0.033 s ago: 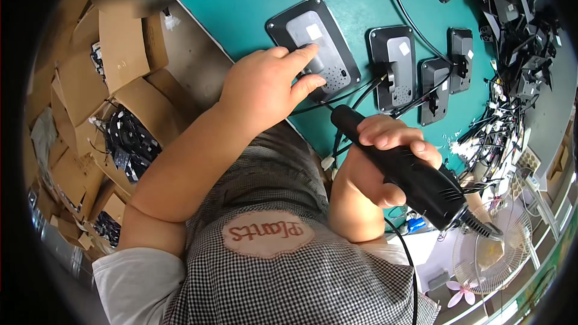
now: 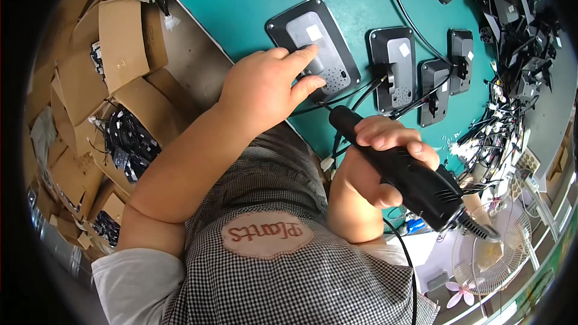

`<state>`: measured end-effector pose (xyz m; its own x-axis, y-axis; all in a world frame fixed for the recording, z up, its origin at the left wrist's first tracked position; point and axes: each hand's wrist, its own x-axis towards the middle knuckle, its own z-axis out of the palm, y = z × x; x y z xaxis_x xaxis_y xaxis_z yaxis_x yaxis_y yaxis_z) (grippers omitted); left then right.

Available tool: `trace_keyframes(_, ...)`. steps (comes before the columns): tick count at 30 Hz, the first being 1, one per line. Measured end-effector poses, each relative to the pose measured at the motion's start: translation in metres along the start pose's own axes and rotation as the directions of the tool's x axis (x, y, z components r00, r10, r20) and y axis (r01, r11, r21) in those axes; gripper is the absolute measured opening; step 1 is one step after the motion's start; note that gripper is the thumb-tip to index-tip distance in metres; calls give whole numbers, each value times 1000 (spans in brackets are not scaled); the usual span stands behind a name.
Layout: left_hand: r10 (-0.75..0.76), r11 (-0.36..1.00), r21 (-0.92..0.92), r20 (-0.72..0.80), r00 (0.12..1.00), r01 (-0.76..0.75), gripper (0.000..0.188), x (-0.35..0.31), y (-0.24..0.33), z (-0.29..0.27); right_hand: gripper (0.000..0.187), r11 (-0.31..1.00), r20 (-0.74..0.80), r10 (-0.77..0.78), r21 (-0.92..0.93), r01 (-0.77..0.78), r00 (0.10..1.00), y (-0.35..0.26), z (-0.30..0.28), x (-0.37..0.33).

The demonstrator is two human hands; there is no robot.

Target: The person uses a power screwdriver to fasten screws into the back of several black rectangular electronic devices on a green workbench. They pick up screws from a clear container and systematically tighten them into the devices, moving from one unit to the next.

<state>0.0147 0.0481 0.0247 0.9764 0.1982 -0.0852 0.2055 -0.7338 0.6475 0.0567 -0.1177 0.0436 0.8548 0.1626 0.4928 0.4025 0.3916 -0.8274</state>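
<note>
My left hand (image 2: 265,87) bears down on a black rectangular housing (image 2: 335,41) with a grey panel, a white label and a patch of small holes. Its index finger and thumb straddle a raised part; the other fingers are mostly hidden. In my right hand (image 2: 385,153) is a black electric screwdriver (image 2: 415,183), the fingers wrapped around its body. It slants up to the left, and its thin bit (image 2: 326,106) reaches the housing's near corner. Whether the tip sits in a screw cannot be made out.
Similar smaller black housings (image 2: 391,54) lie to the right on the green table (image 2: 223,0), with black cables (image 2: 418,33) between them. A heap of cables and connectors (image 2: 494,120) covers the far right. Cardboard boxes (image 2: 123,45) stand at the left; a fan (image 2: 500,265) is at lower right.
The screwdriver and my right hand have shifted very slightly left. A blurred shape at the upper left is gone, and dark cables show there now. My left hand stays put.
</note>
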Motion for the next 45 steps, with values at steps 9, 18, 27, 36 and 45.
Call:
trace_keyframes(9,-8,1000,21,19,1000,7,46,0,0,-2,62,999,225,-33,-32,41,974,1,7,-15)
trace_keyframes(18,20,999,28,-1,1000,-19,45,4,6,-4,64,996,236,-82,0,84,968,8,4,-12)
trace_keyframes(27,22,999,40,63,998,-25,39,11,11,-6,59,990,-281,136,79,-118,950,-32,-12,12)
trace_keyframes(36,-218,559,-577,591,777,595,28,27,55,-27,55,999,-485,-13,27,30,875,-120,-48,58)
trace_keyframes(45,315,-290,-549,719,619,784,66,50,124,-39,59,965,-502,-150,112,236,852,-157,-49,71)
